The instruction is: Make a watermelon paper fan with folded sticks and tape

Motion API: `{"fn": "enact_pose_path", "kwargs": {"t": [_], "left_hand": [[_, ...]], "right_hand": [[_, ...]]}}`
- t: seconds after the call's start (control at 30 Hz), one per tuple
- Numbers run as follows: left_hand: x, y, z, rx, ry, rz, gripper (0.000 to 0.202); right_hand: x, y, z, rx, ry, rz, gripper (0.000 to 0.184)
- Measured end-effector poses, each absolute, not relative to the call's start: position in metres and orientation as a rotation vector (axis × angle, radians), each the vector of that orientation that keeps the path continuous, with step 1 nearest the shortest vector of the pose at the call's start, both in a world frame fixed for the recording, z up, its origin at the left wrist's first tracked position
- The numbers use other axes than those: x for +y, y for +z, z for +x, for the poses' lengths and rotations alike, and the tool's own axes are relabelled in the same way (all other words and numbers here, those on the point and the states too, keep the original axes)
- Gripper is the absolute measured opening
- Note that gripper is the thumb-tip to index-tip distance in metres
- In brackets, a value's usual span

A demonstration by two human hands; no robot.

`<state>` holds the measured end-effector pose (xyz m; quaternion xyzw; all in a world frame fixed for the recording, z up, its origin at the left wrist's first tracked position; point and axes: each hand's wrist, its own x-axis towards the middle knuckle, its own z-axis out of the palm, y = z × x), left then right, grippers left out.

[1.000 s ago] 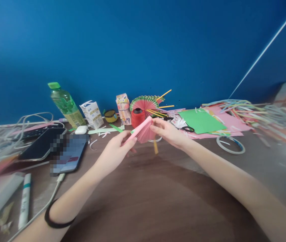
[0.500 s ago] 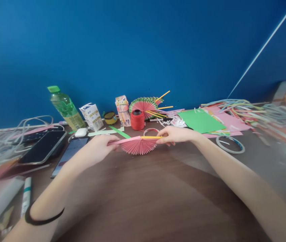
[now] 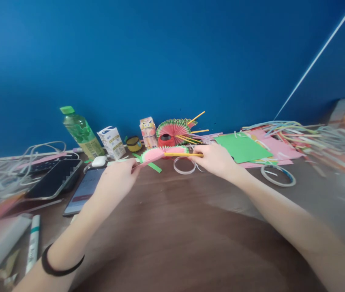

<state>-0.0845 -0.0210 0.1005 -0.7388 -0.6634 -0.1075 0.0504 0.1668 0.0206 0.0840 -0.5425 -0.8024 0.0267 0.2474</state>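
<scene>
A pink folded-paper fan [image 3: 153, 154] with a green zigzag edge is held up between my hands, its pleats pointing away from me. My left hand [image 3: 120, 176] is closed on the fan's pink left end. In my right hand [image 3: 216, 161], fingers pinch the yellow stick [image 3: 180, 154] along the fan's right side. Just behind the fan sits a red spool of thread [image 3: 164, 140], partly covered by it. Another pink and green fan [image 3: 174, 129] with yellow sticks stands against the wall. Below the fan lies a roll of clear tape [image 3: 184, 166].
To the left are a green bottle [image 3: 81, 132], a white carton [image 3: 112, 142], two phones, including a black one [image 3: 55, 178], and a marker [image 3: 33, 243]. Green paper [image 3: 243, 147], a second tape roll [image 3: 278, 175] and tangled strips lie at right. A blue wall [image 3: 172, 61] closes the back.
The fan has swung over: its pleats hung toward me before and now point up and away, showing the green edge. Both hands still grip its ends.
</scene>
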Motion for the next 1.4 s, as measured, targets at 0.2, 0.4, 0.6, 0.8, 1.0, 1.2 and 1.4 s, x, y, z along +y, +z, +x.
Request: {"fn": "enact_pose_path", "kwargs": {"t": [0.2, 0.4, 0.6, 0.8, 1.0, 1.2, 1.4], "left_hand": [[-0.026, 0.105, -0.079, -2.062, -0.819, -2.207, 0.028], [-0.024, 0.092, -0.07, -2.246, -1.488, -2.296, 0.024], [-0.019, 0.062, -0.052, -2.384, -2.275, -2.307, 0.023], [-0.017, 0.034, -0.048, -2.334, -2.547, -2.331, 0.03], [-0.021, 0.029, -0.044, -2.299, -2.69, -2.377, 0.033], [-0.024, 0.027, -0.038, -2.34, -2.771, -2.313, 0.034], [-0.023, 0.023, -0.034, -2.428, -2.706, -2.26, 0.033]], "right_hand": [[0.017, 0.082, 0.158, -1.963, 0.252, -1.3, 0.024], [0.015, 0.072, 0.146, -1.842, 0.73, -1.078, 0.023], [0.012, 0.042, 0.122, -1.58, 1.086, -0.929, 0.021], [0.006, 0.018, 0.106, -1.297, 1.441, -0.806, 0.033], [-0.001, 0.012, 0.102, -1.287, 1.448, -0.757, 0.029], [-0.006, 0.005, 0.098, -1.311, 1.468, -0.711, 0.035], [-0.009, 0.003, 0.098, -1.47, 1.341, -0.808, 0.039]]}}
